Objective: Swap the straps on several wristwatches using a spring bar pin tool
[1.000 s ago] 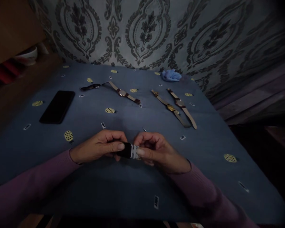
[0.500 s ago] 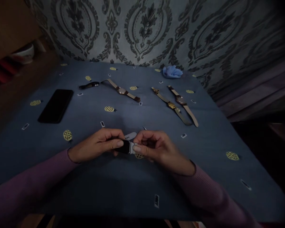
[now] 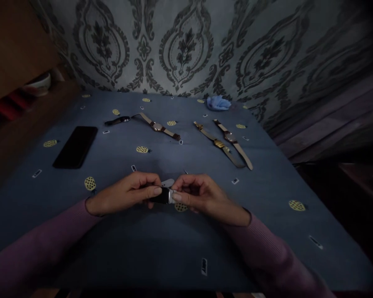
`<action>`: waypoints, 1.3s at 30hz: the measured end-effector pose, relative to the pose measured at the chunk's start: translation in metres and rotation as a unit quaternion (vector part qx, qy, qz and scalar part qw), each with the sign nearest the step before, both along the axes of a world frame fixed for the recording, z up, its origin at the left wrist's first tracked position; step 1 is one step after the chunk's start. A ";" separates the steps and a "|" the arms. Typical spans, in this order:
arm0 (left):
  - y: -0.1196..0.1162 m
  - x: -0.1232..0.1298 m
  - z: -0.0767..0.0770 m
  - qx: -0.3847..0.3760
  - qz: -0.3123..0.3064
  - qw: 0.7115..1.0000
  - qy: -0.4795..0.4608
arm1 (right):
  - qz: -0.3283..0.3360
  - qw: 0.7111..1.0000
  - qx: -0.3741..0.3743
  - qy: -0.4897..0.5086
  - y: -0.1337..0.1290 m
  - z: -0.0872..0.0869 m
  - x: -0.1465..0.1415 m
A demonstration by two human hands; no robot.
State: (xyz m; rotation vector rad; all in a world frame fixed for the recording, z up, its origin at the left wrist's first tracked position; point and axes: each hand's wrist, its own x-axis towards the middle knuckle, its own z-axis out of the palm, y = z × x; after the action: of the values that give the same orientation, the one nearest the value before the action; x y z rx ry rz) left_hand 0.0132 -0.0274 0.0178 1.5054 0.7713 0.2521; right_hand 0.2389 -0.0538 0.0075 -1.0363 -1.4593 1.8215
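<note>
A smartwatch [image 3: 164,196] with a dark square face and a pale strap is between my two hands, just above the near part of the table. My left hand [image 3: 129,192] pinches the case, thumb on the edge of the screen. The thumb and fingers of my right hand [image 3: 202,196] are closed on the pale watch strap [image 3: 172,197] beside the case. Another piece of strap [image 3: 168,182] with small holes shows behind the watch. Part of the case is covered by my left fingers. A thin pointed item [image 3: 185,171] peeks out beyond my right hand, mostly hidden.
A black phone [image 3: 76,147] lies at the left. Farther back are a dark wristwatch [image 3: 117,120] and a light-strapped watch [image 3: 157,127]. A gold watch [image 3: 219,144] and a brown-cased watch [image 3: 230,137] lie at the right. A crumpled blue cloth [image 3: 218,103] rests near the patterned wall.
The view has tilted slightly, so the table's items sit a little lower in the picture. Both hands keep their hold on the smartwatch and its strap with hardly any movement.
</note>
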 end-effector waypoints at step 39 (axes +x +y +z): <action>0.168 0.155 0.031 0.220 -0.054 0.923 0.312 | -0.287 0.913 -0.172 0.233 0.038 -0.010 0.067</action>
State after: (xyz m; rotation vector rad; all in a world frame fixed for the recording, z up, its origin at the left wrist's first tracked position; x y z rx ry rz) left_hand 0.1680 0.1401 0.0486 2.0902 1.1813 -0.1678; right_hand 0.3056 -0.0158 -0.0027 -0.9642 -0.4854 1.7366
